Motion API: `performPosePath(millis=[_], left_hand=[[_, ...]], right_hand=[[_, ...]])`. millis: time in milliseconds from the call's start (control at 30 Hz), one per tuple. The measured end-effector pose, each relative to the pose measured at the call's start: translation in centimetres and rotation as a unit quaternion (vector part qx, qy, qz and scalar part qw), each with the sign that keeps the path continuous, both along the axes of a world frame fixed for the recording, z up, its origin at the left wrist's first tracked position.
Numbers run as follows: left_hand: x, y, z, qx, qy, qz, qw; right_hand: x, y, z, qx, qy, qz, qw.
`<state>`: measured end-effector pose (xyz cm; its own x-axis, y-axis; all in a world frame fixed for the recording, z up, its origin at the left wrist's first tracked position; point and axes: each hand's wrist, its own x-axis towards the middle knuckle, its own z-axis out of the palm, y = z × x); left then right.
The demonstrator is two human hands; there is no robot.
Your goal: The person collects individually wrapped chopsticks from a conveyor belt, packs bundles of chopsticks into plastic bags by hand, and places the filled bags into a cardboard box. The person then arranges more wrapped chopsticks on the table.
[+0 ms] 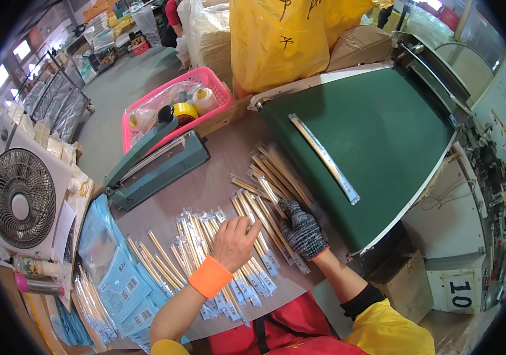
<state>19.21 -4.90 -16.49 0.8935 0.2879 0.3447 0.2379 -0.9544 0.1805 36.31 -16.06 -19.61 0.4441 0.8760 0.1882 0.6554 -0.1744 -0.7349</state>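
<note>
Bare, with an orange wristband, my left hand [236, 242] is over a row of clear-wrapped wooden chopsticks [197, 235] on the table. Its fingers are curled, and whether they grip a pack is hidden. My right hand [300, 230], in a grey knit glove with an orange cuff, closes its fingertips around a narrow chopstick pack [269, 190]. More chopstick packs [279, 171] lie just beyond it, some blurred, beside the conveyor. One single pack [324, 157] rests diagonally on the green conveyor belt [390, 146].
A heat sealer [159, 171] stands at the back left, before a pink basket [219, 88] holding tape and bottles. Light-blue printed plastic bags [122, 275] lie at the table's left, near a fan [21, 199]. Yellow sacks [279, 53] rise behind the table.
</note>
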Motion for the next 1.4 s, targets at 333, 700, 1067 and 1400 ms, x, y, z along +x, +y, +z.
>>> performPosePath(millis=[333, 700, 1067, 1400], left_hand=[[1.1, -0.1, -0.3, 0.055, -0.016, -0.074, 0.996], [0.1, -0.2, 0.1, -0.056, 0.103, 0.042, 0.992], [3.7, 1.9, -0.8, -0.015, -0.044, -0.016, 0.999], [3.3, 2.4, -1.5, -0.019, -0.034, 0.026, 0.999]], right_hand=[[-0.2, 0.4, 1.5, 0.014, -0.041, -0.006, 0.999], [-0.1, 2.0, 2.8, -0.006, -0.098, 0.056, 0.994], [4.0, 6.3, -1.3, -0.021, -0.119, -0.061, 0.991], [3.3, 4.9, 0.2, -0.17, 0.07, -0.082, 0.98]])
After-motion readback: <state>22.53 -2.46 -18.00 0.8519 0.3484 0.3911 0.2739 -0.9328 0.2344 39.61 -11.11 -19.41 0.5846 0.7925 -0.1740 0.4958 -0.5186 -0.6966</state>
